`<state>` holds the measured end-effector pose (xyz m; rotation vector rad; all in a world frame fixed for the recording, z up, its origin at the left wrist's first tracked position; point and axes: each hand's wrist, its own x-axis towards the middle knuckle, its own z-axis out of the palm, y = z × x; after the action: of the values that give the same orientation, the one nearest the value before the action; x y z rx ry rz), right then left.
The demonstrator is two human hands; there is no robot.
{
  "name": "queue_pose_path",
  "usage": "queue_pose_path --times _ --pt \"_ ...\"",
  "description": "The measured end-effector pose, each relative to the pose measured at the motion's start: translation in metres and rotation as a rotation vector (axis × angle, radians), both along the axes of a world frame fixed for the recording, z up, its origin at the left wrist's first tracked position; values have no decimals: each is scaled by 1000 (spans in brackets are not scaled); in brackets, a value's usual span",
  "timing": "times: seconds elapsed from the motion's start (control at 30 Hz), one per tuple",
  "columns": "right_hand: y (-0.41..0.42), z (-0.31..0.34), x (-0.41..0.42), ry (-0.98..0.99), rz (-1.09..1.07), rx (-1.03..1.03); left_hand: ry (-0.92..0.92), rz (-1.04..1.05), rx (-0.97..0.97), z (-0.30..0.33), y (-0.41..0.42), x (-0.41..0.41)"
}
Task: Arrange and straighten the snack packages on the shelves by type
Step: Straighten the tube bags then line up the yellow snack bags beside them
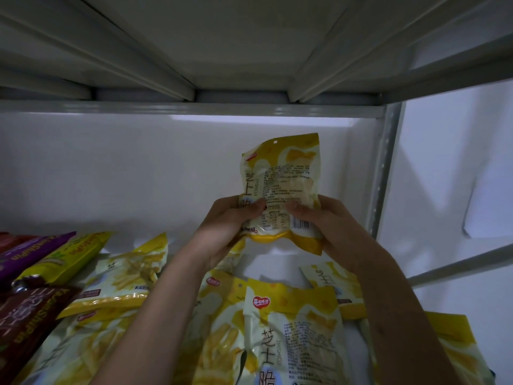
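while both hands hold it upright near the back wall of the shelf (166, 173), a yellow snack package (279, 187) stands clear of the pile, its printed back facing the camera. the left hand (227, 226) grips its lower left edge, thumb pressed on the film; the right hand (322, 218) grips the lower right edge the same way. more yellow packages (291, 329) lie scattered flat and overlapping below, with purple, yellow-green and dark red packets (41, 262) at the far left. to do this step well, it likely helps to turn the package face-forward, set it down square beside its own kind, and keep it apart from the other colours.
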<state>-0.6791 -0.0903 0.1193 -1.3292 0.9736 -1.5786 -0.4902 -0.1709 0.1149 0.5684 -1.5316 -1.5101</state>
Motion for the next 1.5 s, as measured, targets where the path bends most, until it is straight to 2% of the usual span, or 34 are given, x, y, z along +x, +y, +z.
queue_pose_path --times 0.1,0.3,0.43,0.57,0.73,0.9,1.0,1.1,1.27,1.5 --pt "-3 -3 0 7 -68 -22 -9 -12 6 0 1 -3" --pt "-3 -1 -4 -80 -9 -2 64 -77 56 2 5 -2" --pt "-6 -3 -1 -50 -43 -8 138 -4 53 -1 5 -6" --pt "-8 -4 -4 6 -154 20 127 99 5 -4 1 -5" --pt "-10 -8 -11 70 -272 58 146 40 83 -4 1 -5" --pt "-11 -10 -13 162 -263 88 88 32 91 -3 -1 -3" --pt "-11 -9 -10 94 -214 98 90 77 96 -5 -3 -2" --pt "-10 -8 -6 -13 -153 73 81 25 114 -4 -3 -2" --pt "-8 -6 -4 -36 -222 46 45 -36 89 -6 -1 -7" --pt "-4 -3 -6 -120 -174 54 -32 -103 64 -5 -1 -1"
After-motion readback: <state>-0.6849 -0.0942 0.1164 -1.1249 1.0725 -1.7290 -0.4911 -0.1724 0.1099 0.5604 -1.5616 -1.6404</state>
